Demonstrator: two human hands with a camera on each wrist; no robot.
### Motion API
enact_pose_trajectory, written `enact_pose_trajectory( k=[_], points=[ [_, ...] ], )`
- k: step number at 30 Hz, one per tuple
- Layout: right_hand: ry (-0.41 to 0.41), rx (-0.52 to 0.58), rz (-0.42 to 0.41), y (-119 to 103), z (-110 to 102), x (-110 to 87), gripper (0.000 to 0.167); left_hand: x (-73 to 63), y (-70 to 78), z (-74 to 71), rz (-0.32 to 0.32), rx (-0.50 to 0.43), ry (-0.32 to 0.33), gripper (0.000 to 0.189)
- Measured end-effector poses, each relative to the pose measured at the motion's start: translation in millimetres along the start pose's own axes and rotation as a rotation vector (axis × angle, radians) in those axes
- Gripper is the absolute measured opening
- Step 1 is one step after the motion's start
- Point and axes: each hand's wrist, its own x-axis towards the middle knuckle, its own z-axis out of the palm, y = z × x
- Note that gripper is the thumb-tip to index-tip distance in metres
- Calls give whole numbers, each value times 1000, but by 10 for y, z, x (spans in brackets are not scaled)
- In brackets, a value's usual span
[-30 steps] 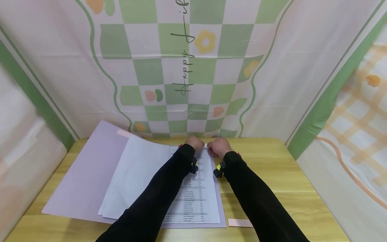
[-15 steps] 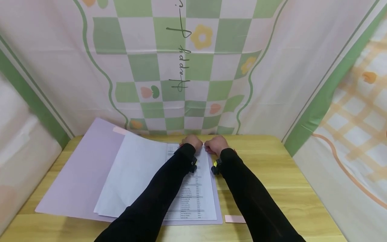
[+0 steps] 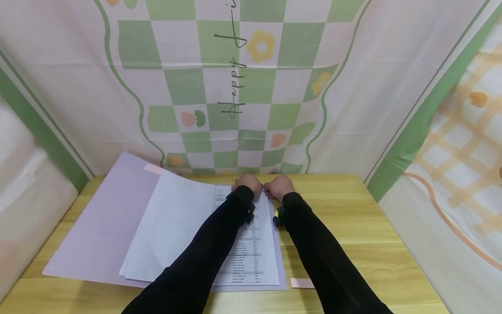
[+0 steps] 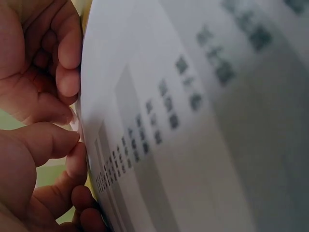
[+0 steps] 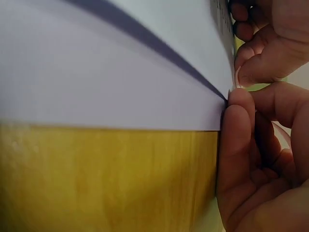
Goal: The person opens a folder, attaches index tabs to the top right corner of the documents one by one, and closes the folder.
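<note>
A lilac folder [image 3: 94, 226] lies spread on the table, white sheets inside. The printed sheet [image 3: 251, 261], with rows of text, covers its right half. At that sheet's top edge my left hand [image 3: 250, 184] and right hand [image 3: 279, 187] meet, fingers curled. A small pale pink strip [image 5: 237, 76] shows between their fingertips. In the left wrist view, the left thumb and index finger [image 4: 77, 159] pinch at it beside the paper edge. In the right wrist view, the right hand's thumb and finger pinch at the strip's near end, right at the folder's top corner. Fingers hide most of the strip.
Another pink strip [image 3: 302, 283] lies on the wooden table [image 3: 353, 244] by the right forearm. One more pink strip [image 3: 154, 168] sits on the folder cover's top edge. A turned-over white sheet [image 3: 168, 226] leans left. A checkered cloth [image 3: 256, 87] hangs behind the table.
The head view has shifted slightly, so everything sits a little higher and farther left. Both hands stay together at the sheet's top edge, now slightly closer to each other.
</note>
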Motion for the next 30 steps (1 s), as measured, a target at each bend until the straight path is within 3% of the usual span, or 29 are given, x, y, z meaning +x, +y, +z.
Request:
enact_pose_trajectory(
  k=[19,30],
  points=[
    [35,-223,-65,-3,32,36,24,84,-23,104,-9,12,30,29],
    [-6,-41,63,35,0,102,23,98,7,67,-22,46,19,29]
  ],
)
